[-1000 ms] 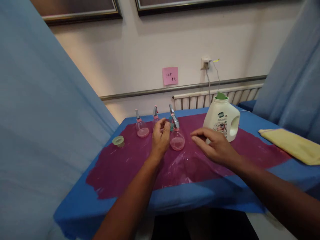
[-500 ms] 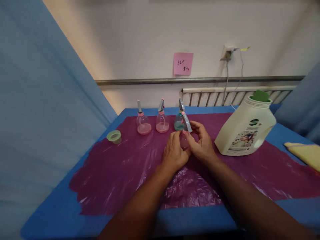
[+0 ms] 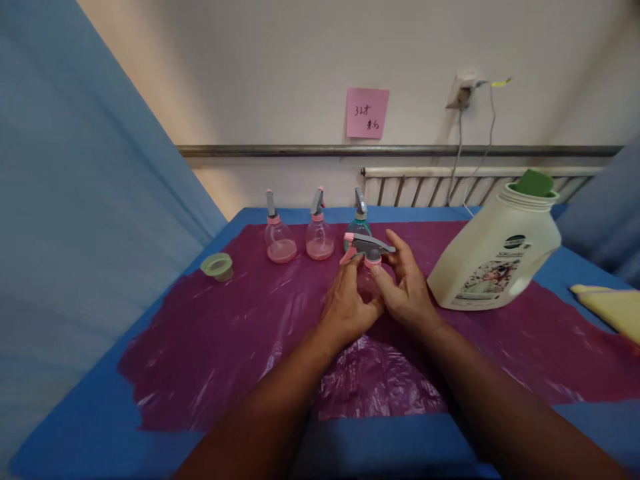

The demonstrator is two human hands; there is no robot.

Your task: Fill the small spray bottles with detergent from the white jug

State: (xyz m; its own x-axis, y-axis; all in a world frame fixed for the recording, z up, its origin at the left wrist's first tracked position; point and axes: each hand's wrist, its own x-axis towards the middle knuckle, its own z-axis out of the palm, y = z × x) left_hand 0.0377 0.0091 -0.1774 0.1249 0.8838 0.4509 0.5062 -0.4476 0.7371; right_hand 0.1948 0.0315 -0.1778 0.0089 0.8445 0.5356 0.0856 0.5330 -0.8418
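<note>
Between my two hands stands a spray bottle (image 3: 371, 246) with a grey and pink trigger head and a pink collar. My left hand (image 3: 346, 305) is closed around the left side of its clear body. On the other side, my right hand (image 3: 409, 295) grips it with the thumb just below the collar and the index finger raised near the head's right end. My fingers cover most of the bottle's body. Just behind it is a spray bottle with teal liquid (image 3: 359, 225). Two more spray bottles, one in the middle (image 3: 320, 244) and one at left (image 3: 280, 245), hold pink liquid.
A large cream jug (image 3: 493, 257) with a green piece (image 3: 535, 182) in its mouth stands close by my right hand. At left sits a small green cup (image 3: 217, 265). Purple plastic sheeting (image 3: 225, 347) covers the blue table; a yellow cloth (image 3: 610, 307) lies far right.
The trigger head of the bottle in my hands has turned and now lies sideways, its pink end to the left. My right index finger has lifted. The view has shifted slightly.
</note>
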